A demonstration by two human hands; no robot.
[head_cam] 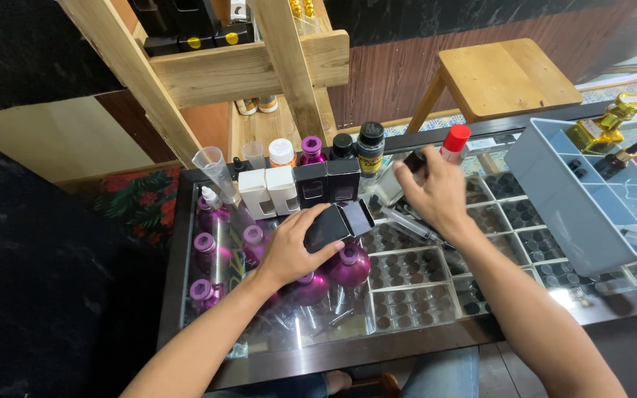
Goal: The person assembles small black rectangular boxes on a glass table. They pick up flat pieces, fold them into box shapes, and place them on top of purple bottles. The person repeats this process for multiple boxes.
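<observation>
1. Left hand (289, 247), near the middle of the glass-topped display counter (333, 339): fingers curled around a flat rectangular black bottle (327, 228), gripping it from the left, bottle tilted with its square black cap (358, 217) pointing right and far.
2. Right hand (436, 193), farther and to the right: fingertips bunched on a small dark object (414, 159), too hidden to identify; grip closed, pinching.
3. Just beside the right hand on the far side: a slim bottle with a red cap (454, 140), upright.
4. Between the two hands, lying on the glass: a clear plastic syringe (407, 225), slanted from far left to near right.
5. Along the far edge, in a row from left to right: a clear plastic measuring cup (214, 166), two small white boxes (270, 190), two small black boxes (326, 180), then several round-capped bottles behind, white, purple and black.
6. Near and left of the left hand: shiny magenta round bottles with purple caps (348, 265), some under the wrist, others at the left edge.
7. Beneath the glass: compartment trays of small dark vials (407, 291).
8. At the right: a pale blue plastic divided organiser tray (554, 184), with a gold-coloured glass perfume bottle (606, 125) at its far end.
9. Beyond the counter: a light wooden stool (503, 77) and a wooden frame (259, 70).
</observation>
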